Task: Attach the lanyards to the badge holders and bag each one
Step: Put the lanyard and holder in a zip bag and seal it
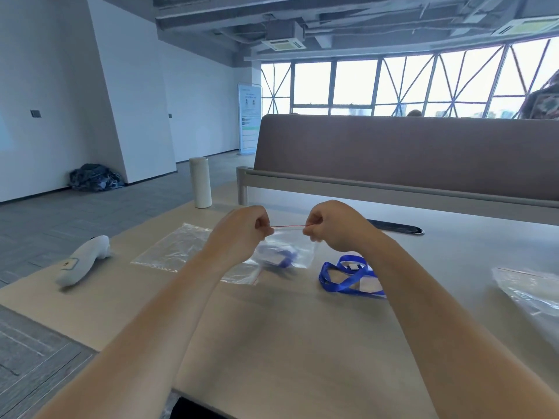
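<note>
Above the middle of the wooden table [272, 343] I hold up a clear zip bag [298, 247] with a red seal strip along its top. My left hand [243, 229] pinches the strip's left end and my right hand [331, 223] pinches its right end. Inside the bag hangs a blue lanyard with a badge holder [281, 257]. To the right, a second blue lanyard [348, 276] lies coiled on the table on top of a clear badge holder [367, 286].
Flat clear bags [178, 247] lie to the left, with a white handheld controller [83, 260] beyond them. A white bottle [201, 182] stands at the far edge. More clear bags [529, 293] are piled at the right. A brown partition [408, 152] borders the back.
</note>
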The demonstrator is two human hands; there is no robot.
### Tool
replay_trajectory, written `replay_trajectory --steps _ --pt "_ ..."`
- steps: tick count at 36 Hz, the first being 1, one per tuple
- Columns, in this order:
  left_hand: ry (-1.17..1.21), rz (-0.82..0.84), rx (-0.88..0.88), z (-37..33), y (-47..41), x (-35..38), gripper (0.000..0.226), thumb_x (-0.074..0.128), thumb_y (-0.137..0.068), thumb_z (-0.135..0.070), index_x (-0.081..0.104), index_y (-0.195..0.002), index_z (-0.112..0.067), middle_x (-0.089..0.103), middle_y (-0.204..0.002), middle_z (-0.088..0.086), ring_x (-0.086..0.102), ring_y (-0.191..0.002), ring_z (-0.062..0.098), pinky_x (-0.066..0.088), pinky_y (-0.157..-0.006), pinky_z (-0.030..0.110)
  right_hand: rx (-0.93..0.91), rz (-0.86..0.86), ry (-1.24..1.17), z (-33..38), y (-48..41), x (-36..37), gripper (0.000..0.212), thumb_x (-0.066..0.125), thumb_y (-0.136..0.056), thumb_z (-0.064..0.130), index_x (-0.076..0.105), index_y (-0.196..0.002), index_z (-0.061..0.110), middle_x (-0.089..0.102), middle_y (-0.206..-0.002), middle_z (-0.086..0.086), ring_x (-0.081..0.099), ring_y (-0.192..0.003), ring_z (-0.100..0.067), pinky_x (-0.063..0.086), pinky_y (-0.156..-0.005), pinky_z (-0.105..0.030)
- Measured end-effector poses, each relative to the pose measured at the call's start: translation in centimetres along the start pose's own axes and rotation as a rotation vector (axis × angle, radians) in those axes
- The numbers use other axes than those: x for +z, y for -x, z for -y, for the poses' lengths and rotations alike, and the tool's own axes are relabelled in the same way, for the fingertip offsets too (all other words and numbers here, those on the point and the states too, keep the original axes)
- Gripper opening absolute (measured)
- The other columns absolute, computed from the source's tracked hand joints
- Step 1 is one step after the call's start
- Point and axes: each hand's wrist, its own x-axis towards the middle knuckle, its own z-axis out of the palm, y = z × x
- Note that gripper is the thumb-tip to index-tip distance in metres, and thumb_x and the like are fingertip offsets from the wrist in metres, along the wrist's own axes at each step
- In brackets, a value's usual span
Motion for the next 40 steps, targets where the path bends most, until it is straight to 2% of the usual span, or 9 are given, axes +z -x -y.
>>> replay_trajectory --steps 5,8,11,17,21,26,29,34,40 --pt "0.006 -0.004 0.016 -0.1 0.5 -0.9 0.011 0.067 -0.091 -0.025 0.061 -0.083 -0.021 0.065 -0.080 -0.008 0.058 -0.079 0.016 0.039 -0.062 0.029 0.012 -0.029 0.005 0.3 0.6 -0.4 0.016 0.065 -0.093 0.030 0.067 -0.087 0.015 0.066 -0.075 0.006 0.059 -0.071 -0.012 0.043 -0.063 -0.023" --pt "0.008 0.006 -0.013 0.4 0.8 -1.4 0.008 0.068 -0.090 -0.025 0.063 -0.085 -0.022 0.067 -0.083 -0.008 0.060 -0.080 0.016 0.044 -0.065 0.029 0.016 -0.050 0.036 0.4 1.2 -0.8 0.018 0.063 -0.094 0.032 0.064 -0.085 0.016 0.061 -0.073 0.007 0.054 -0.066 -0.010 0.036 -0.057 -0.021" --pt "0.018 0.011 -0.059 1.1 1.2 -2.0 0.005 0.071 -0.087 -0.026 0.067 -0.086 -0.023 0.068 -0.087 -0.007 0.062 -0.085 0.017 0.050 -0.076 0.032 0.017 -0.057 0.059 0.6 1.8 -1.1 0.018 0.062 -0.095 0.032 0.062 -0.086 0.016 0.057 -0.072 0.008 0.050 -0.064 -0.009 0.033 -0.056 -0.019" --pt "0.054 0.011 -0.158 2.7 2.3 -3.0 0.013 0.073 -0.087 -0.028 0.066 -0.078 -0.023 0.069 -0.085 -0.002 0.062 -0.085 0.021 0.049 -0.079 0.034 0.037 -0.102 0.063 0.7 2.4 -0.8 0.014 0.060 -0.096 0.028 0.060 -0.089 0.015 0.064 -0.085 -0.001 0.052 -0.065 -0.011 0.038 -0.060 -0.021" --pt "0.153 -0.028 -0.223 3.7 3.2 -3.5 0.024 0.074 -0.087 -0.027 0.061 -0.068 -0.021 0.062 -0.073 -0.002 0.057 -0.074 0.021 0.040 -0.066 0.030 0.061 -0.125 0.005 0.6 2.8 -0.3 0.011 0.056 -0.098 0.022 0.060 -0.090 0.015 0.064 -0.081 0.001 0.056 -0.063 -0.011 0.041 -0.060 -0.019" --pt "0.255 -0.069 -0.258 4.2 3.9 -3.7 0.022 0.073 -0.089 -0.027 0.068 -0.078 -0.008 0.061 -0.072 0.003 0.053 -0.066 0.019 0.037 -0.060 0.029 0.105 -0.177 -0.132 0.0 2.9 0.2 0.009 0.054 -0.099 0.018 0.060 -0.093 0.016 0.068 -0.081 0.003 0.063 -0.059 -0.007 0.051 -0.064 -0.022" --pt "0.360 -0.097 -0.255 4.5 4.1 -3.6 0.014 0.071 -0.090 -0.023 0.072 -0.086 -0.009 0.067 -0.080 0.007 0.056 -0.070 0.021 0.042 -0.064 0.029 0.126 -0.202 -0.269 -0.1 3.2 0.4 0.006 0.055 -0.098 0.015 0.060 -0.096 0.013 0.070 -0.087 0.001 0.067 -0.061 -0.008 0.057 -0.067 -0.025" --pt "0.692 -0.101 -0.333 5.3 3.6 -2.9 0.009 0.068 -0.092 -0.014 0.071 -0.084 -0.014 0.071 -0.084 0.008 0.065 -0.079 0.020 0.056 -0.069 0.034 0.166 -0.215 -0.529 -0.3 3.6 0.5 0.010 0.057 -0.098 0.017 0.063 -0.103 0.010 0.072 -0.092 0.002 0.072 -0.065 -0.011 0.055 -0.060 -0.018" --pt "1.054 -0.124 -0.335 4.0 2.3 -2.3 0.010 0.057 -0.099 -0.006 0.064 -0.092 -0.003 0.076 -0.084 0.007 0.073 -0.084 0.019 0.060 -0.061 0.027 0.187 -0.229 -0.830 -0.4 3.2 -0.3 0.011 0.055 -0.100 0.019 0.060 -0.100 0.009 0.076 -0.093 -0.003 0.075 -0.073 -0.021 0.060 -0.068 -0.027"
